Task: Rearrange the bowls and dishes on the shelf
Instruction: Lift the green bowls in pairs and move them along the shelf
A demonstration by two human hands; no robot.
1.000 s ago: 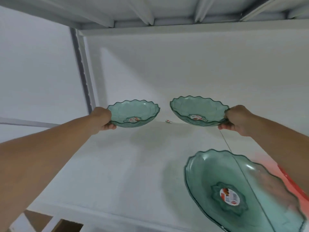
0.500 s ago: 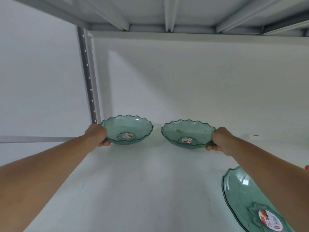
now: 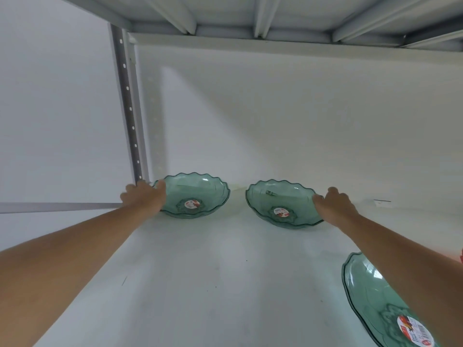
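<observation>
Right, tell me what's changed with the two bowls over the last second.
Both bowls went from held up to resting at the back of the shelf. The left hand and right hand are loosening on the left bowl and right bowl, fingers spread. The oval dish stayed put.

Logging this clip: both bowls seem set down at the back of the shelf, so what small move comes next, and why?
Probably draw both hands back. The left hand and right hand lie loosely on the rims of the left bowl and right bowl, which sit side by side, apart, on the shelf.
</observation>
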